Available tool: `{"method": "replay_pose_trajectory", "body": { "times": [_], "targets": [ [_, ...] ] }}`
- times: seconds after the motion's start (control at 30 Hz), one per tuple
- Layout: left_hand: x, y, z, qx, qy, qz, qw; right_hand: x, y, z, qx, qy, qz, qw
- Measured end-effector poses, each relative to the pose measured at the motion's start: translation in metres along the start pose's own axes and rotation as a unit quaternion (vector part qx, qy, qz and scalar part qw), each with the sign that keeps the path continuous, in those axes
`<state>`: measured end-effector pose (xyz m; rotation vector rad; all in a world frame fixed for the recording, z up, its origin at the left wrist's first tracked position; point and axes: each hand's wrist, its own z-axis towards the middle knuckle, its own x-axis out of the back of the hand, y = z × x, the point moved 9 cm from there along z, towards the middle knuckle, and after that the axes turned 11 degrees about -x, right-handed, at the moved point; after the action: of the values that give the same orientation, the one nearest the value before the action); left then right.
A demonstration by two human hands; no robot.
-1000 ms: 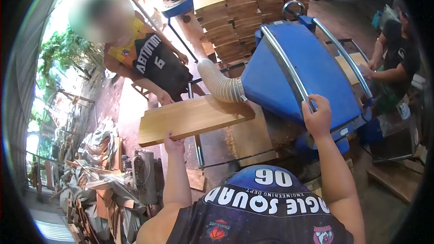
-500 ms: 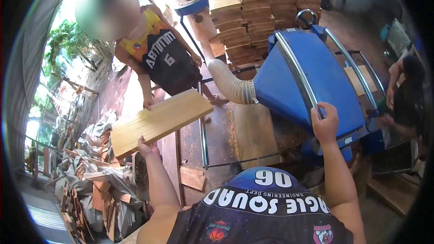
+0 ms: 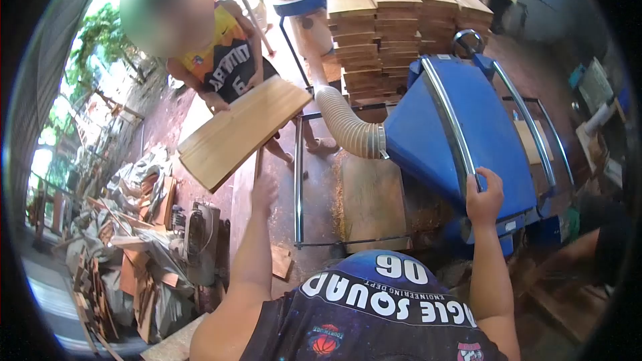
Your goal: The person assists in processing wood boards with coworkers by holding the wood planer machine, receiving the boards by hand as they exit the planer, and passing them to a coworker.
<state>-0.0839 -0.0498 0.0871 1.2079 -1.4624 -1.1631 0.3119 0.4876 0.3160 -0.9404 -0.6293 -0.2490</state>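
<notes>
My right hand (image 3: 485,200) is wrapped round the lower end of a chrome rail (image 3: 447,120) on the blue machine hood (image 3: 428,140). My left hand (image 3: 264,192) is off to the left, below a wide wooden plank (image 3: 247,130) and apart from it. Motion smears its fingers, so their shape is unclear. The plank is held, tilted, by a co-worker in a yellow and black jersey (image 3: 231,70), who stands across from me.
A ribbed hose (image 3: 351,124) joins the hood. Behind it rise stacked boards (image 3: 381,27). Another board (image 3: 374,197) lies on the machine bed among sawdust. Scrap wood and sacks (image 3: 134,254) heap at left. Another person's arm (image 3: 568,254) shows at right.
My left hand has let go of the plank and moved right. The co-worker now has the plank, pulled slightly away and tilted more. My right hand stays on the rail.
</notes>
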Motion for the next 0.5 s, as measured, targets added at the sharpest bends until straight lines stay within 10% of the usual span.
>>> {"method": "replay_pose_trajectory", "body": {
  "times": [0.13,0.5],
  "targets": [
    [-0.052,-0.142,-0.048,0.025,-0.165,0.465,0.869,0.001,0.001,-0.001,0.0,0.0,-0.004,1.0],
    [-0.043,-0.121,-0.081,0.018,-0.065,0.438,0.897,-0.002,0.01,0.001,-0.044,-0.02,-0.012,0.999]
  ]
}}
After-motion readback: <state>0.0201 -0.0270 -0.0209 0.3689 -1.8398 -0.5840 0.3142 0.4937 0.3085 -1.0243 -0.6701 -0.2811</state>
